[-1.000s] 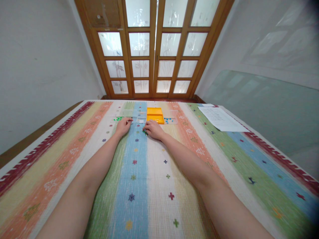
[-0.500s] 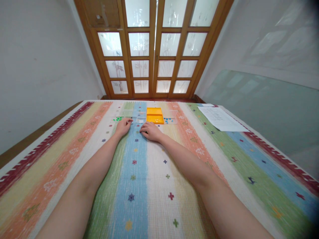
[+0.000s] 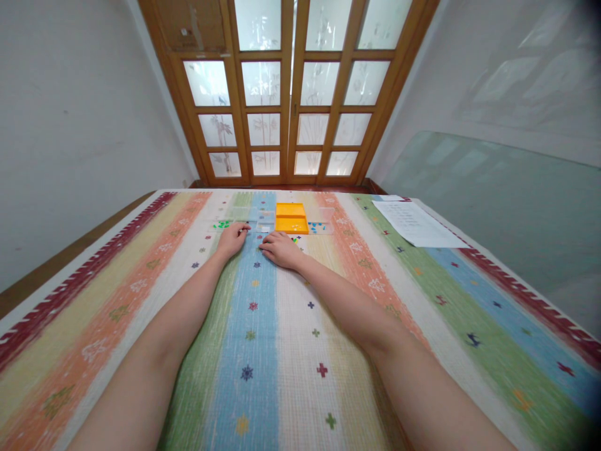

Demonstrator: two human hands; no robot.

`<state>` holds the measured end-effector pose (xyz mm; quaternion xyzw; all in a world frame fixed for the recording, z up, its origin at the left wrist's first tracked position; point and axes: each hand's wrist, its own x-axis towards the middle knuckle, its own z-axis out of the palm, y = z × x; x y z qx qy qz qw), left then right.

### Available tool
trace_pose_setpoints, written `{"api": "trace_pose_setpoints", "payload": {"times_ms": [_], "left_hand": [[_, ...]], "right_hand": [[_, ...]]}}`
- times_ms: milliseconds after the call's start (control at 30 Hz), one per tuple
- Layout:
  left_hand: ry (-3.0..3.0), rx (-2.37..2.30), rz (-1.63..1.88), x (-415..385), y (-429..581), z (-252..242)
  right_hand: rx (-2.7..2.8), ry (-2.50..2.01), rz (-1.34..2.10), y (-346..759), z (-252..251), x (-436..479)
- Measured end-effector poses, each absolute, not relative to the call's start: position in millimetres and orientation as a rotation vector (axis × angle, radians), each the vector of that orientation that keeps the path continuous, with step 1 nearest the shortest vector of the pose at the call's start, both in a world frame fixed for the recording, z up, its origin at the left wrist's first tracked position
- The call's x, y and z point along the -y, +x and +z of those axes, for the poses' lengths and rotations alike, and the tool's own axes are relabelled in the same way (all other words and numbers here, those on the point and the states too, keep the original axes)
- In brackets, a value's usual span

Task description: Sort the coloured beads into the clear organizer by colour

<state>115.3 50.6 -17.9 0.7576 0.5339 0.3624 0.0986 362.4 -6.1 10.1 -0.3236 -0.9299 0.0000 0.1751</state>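
Observation:
My left hand (image 3: 232, 239) rests on the cloth at the near edge of a clear plastic box, its fingers bent and drawn together. Beside it, small green pieces (image 3: 220, 225) lie in that box. My right hand (image 3: 282, 249) lies just in front of an open orange box (image 3: 292, 210), fingers curled toward the cloth. Whatever either hand pinches is too small or hidden to make out. Small pale pieces sit in the orange box. At the right hand's far side shows a bright green piece (image 3: 295, 240).
Right of the orange box, a clear box holds several small blue pieces (image 3: 316, 227). A small clear case (image 3: 265, 228) stands between the hands. A printed sheet (image 3: 416, 223) lies at the table's far right. Striped cloth (image 3: 256, 351) covers the table; wooden glazed doors (image 3: 288, 119) stand beyond.
My right hand has shifted slightly left and toward me. A bright green piece now shows beside it where none was visible. My left hand has stayed almost in place.

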Motion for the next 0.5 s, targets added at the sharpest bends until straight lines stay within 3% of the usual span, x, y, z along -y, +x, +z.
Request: {"api": "trace_pose_setpoints", "payload": {"times_ms": [500], "left_hand": [[2.242,-1.574,1.065,-50.3,115.6,-17.5]], "right_hand": [[2.639,-0.896,-0.097,361.9,7.0,3.8]]}}
